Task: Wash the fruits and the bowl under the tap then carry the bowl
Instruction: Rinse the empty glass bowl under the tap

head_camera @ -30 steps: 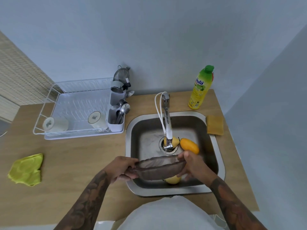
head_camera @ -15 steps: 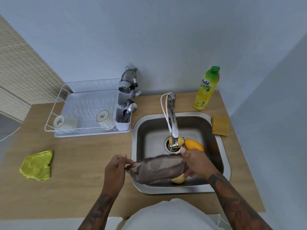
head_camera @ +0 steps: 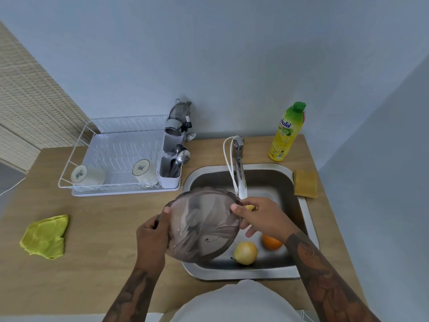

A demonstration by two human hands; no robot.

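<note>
Smoky translucent bowl (head_camera: 204,225) being gripped at both rims, tilted over the sink's (head_camera: 304,210) left edge.
The left hand (head_camera: 152,238) is clasping its near-left rim, the right hand (head_camera: 260,217) pinching the far-right rim beside the tap (head_camera: 240,173); droplets are clinging inside, while a yellow fruit (head_camera: 245,253) and an orange fruit (head_camera: 270,242) are lying in the basin.

You have tipped the bowl (head_camera: 204,225) up: a second ago you held it level and edge-on over the front of the sink (head_camera: 304,205), and now its open face is turned toward you, raised over the sink's left rim. Your left hand (head_camera: 152,238) has moved to grip the left rim from below, and your right hand (head_camera: 260,216) has risen to the upper right rim beside the tap (head_camera: 240,173). The yellow fruit (head_camera: 245,253) and orange fruit (head_camera: 271,243) now lie uncovered.
</note>
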